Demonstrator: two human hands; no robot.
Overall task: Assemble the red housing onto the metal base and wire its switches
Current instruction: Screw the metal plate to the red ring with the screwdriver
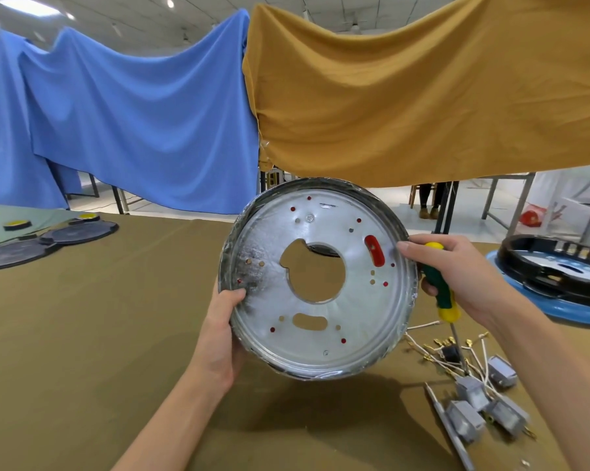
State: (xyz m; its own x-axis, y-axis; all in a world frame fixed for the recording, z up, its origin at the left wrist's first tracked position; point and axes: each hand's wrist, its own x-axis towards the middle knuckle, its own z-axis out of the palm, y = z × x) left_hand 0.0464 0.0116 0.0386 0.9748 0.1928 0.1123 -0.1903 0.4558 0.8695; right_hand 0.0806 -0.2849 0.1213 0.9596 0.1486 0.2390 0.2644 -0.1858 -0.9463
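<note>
I hold a round metal base (pixel 320 321) upright above the table, its flat silver face toward me. Red of the housing behind it shows through a slot (pixel 374 250) and several small holes. My left hand (pixel 220 334) grips the lower left rim, thumb on the face. My right hand (pixel 463 277) holds a green and yellow screwdriver (pixel 441 294), shaft pointing down, while its thumb and a fingertip touch the right rim. Grey switches with white wires (pixel 480 396) lie on the table at the lower right.
The table carries an olive cloth (pixel 83 334). Black flat lids (pixel 49 239) lie at the far left. A black ring on a blue base (pixel 558 287) stands at the right edge. Blue and mustard cloths (pixel 287 96) hang behind the table.
</note>
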